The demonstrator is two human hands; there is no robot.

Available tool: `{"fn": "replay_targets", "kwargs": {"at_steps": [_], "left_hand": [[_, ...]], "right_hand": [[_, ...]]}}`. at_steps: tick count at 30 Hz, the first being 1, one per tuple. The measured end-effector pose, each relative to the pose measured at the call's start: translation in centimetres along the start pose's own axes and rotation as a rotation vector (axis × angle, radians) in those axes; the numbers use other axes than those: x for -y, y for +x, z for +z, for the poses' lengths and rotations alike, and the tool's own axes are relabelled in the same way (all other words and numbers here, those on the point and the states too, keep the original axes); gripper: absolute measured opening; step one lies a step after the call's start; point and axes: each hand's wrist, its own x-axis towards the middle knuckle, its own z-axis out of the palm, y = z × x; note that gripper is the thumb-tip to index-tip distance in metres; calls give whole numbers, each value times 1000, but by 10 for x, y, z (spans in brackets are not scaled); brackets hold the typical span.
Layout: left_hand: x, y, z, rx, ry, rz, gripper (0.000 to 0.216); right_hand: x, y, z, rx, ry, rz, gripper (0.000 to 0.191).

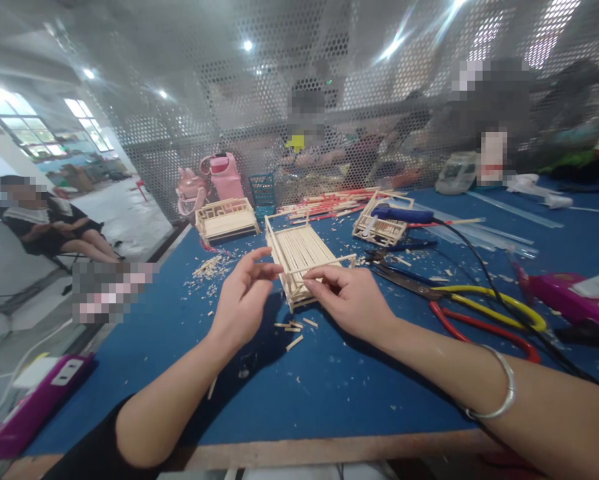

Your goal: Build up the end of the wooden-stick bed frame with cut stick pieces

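A small bed-like model of pale wooden sticks (pixel 299 257) stands on the blue table (pixel 329 387) in front of me. My left hand (pixel 242 300) pinches thumb and forefinger at the model's near left corner. At the near right end, the fingers of my right hand (pixel 347 297) are closed on the model's rail. A silver bangle (pixel 499 390) circles my right wrist. Short stick offcuts (pixel 294 330) lie on the cloth between my hands.
Two more stick models (pixel 227 219) (pixel 382 223) stand further back, by a blue glue gun (pixel 404 215) with a black cord. Yellow- and red-handled cutters (pixel 479 310) lie right, a pile of sticks (pixel 329 200) behind. Perforated screen beyond; people sit behind it and at left.
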Motion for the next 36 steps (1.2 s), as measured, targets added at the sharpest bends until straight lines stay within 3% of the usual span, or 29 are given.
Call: {"fn": "replay_targets", "kwargs": {"at_steps": [5, 11, 14, 17, 20, 23, 27, 31, 34, 36], "left_hand": [[8, 14, -9, -151, 216, -20, 24], [-3, 12, -13, -183, 347, -35, 8], [-19, -12, -10, -161, 384, -24, 21], [-32, -55, 3, -13, 342, 58, 20], [-35, -98, 25, 13, 192, 186, 34], [-32, -122, 49, 11, -13, 97, 20], [-30, -126, 67, -65, -268, -121, 23], [-30, -127, 65, -56, -206, -22, 12], [-27, -126, 57, -45, -93, -7, 18], [-23, -122, 51, -14, -19, -57, 18]], "right_hand": [[3, 0, -9, -112, 29, -41, 20], [25, 1, -29, 32, 89, -7, 14], [37, -17, -41, 136, 224, 154, 14], [46, -48, -47, 250, 501, 473, 22], [53, -78, -41, 293, 839, 755, 32], [58, -95, -31, 287, 1156, 851, 35], [62, -99, -25, 250, 1357, 847, 35], [61, -101, -25, 262, 1161, 796, 34], [55, -103, -33, 284, 745, 681, 33], [43, -101, -46, 220, 366, 471, 26]]}}
